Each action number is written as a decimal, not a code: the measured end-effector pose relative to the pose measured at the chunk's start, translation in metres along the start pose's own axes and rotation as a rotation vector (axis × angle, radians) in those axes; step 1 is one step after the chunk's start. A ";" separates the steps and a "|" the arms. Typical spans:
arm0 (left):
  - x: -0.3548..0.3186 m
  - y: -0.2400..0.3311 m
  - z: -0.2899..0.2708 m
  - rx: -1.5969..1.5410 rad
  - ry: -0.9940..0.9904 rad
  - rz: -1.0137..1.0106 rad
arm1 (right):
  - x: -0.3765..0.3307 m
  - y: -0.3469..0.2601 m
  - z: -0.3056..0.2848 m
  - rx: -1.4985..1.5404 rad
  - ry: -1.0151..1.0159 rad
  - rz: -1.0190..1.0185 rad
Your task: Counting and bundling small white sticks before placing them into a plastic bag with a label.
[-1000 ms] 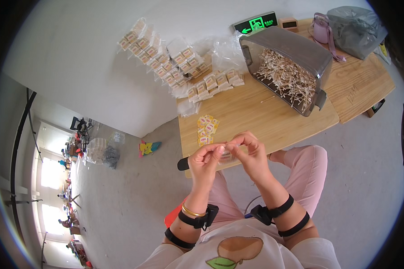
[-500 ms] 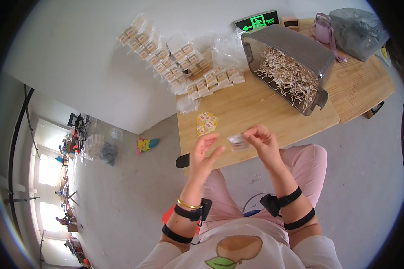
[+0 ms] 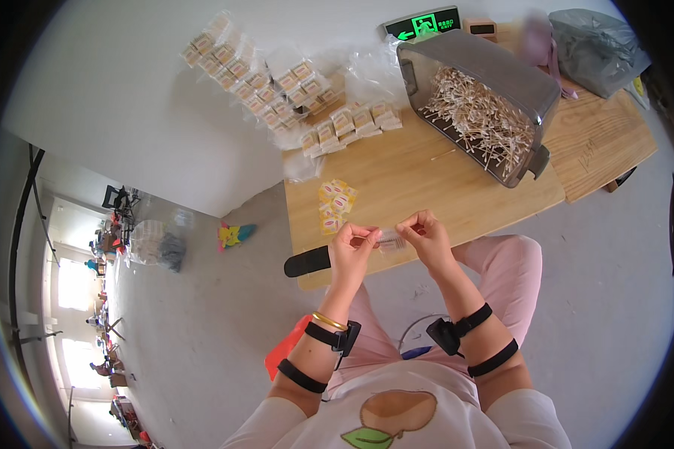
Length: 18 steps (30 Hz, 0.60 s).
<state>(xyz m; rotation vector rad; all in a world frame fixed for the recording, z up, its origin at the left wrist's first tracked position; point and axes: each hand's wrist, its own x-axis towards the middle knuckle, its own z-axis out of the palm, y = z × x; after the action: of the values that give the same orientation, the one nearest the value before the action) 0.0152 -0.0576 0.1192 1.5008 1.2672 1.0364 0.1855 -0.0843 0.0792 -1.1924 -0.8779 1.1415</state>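
Observation:
A small clear plastic bag (image 3: 391, 240) is stretched between my two hands over the near edge of the table. My left hand (image 3: 352, 248) pinches its left side, thumb against fingers. On the opposite side, my right hand (image 3: 429, 241) grips it in a similar pinch. Whether anything lies inside the bag is hard to make out. Just beyond my left hand, several small yellow and white cards (image 3: 337, 200) lie in a loose pile on the wooden table (image 3: 397, 179).
A grey translucent bin (image 3: 494, 67), tipped on its side, holds many cotton swabs (image 3: 479, 112). One loose swab (image 3: 443, 155) lies before it. Several filled packets (image 3: 352, 127) stand in rows at the back left. A black strap-like object (image 3: 307, 262) lies at the near left edge.
My left hand, open before, has closed in a pinch on the bag's left side. My right hand keeps its hold and has shifted slightly left.

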 end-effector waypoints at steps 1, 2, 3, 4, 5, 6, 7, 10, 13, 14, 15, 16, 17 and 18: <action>0.001 -0.003 0.002 -0.026 -0.006 -0.031 | 0.003 0.007 -0.002 0.003 -0.026 0.017; 0.002 -0.007 0.005 -0.051 -0.013 -0.062 | 0.007 0.014 -0.004 0.007 -0.052 0.033; 0.003 -0.012 0.007 -0.053 -0.027 -0.084 | 0.010 0.020 -0.006 0.011 -0.077 0.050; 0.003 -0.021 0.007 -0.054 -0.036 -0.109 | 0.011 0.019 -0.007 -0.035 -0.097 0.079; 0.003 -0.029 0.007 -0.055 -0.046 -0.134 | 0.012 0.016 -0.008 -0.081 -0.117 0.108; 0.004 -0.037 0.007 -0.057 -0.063 -0.168 | 0.013 0.015 -0.009 -0.127 -0.138 0.137; 0.005 -0.045 0.008 -0.063 -0.088 -0.200 | 0.016 0.024 -0.011 -0.194 -0.161 0.139; 0.012 -0.058 0.005 -0.099 -0.159 -0.368 | 0.022 0.049 -0.022 -0.303 -0.262 0.190; 0.021 -0.069 -0.005 -0.128 -0.235 -0.409 | 0.031 0.050 -0.022 -0.218 -0.364 0.292; 0.026 -0.071 -0.006 -0.131 -0.258 -0.392 | 0.034 0.049 -0.022 -0.196 -0.377 0.308; 0.029 -0.074 -0.004 -0.124 -0.262 -0.389 | 0.037 0.048 -0.022 -0.175 -0.390 0.324; 0.033 -0.076 -0.005 -0.121 -0.275 -0.400 | 0.040 0.046 -0.023 -0.195 -0.405 0.342; 0.036 -0.079 -0.006 -0.119 -0.288 -0.410 | 0.043 0.043 -0.025 -0.216 -0.421 0.361; 0.036 -0.081 -0.008 -0.118 -0.301 -0.420 | 0.045 0.043 -0.025 -0.238 -0.437 0.379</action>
<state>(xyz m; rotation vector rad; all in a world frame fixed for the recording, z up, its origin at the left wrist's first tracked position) -0.0079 -0.0145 0.0448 1.1797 1.2124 0.5754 0.2110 -0.0473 0.0304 -1.3648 -1.1731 1.6830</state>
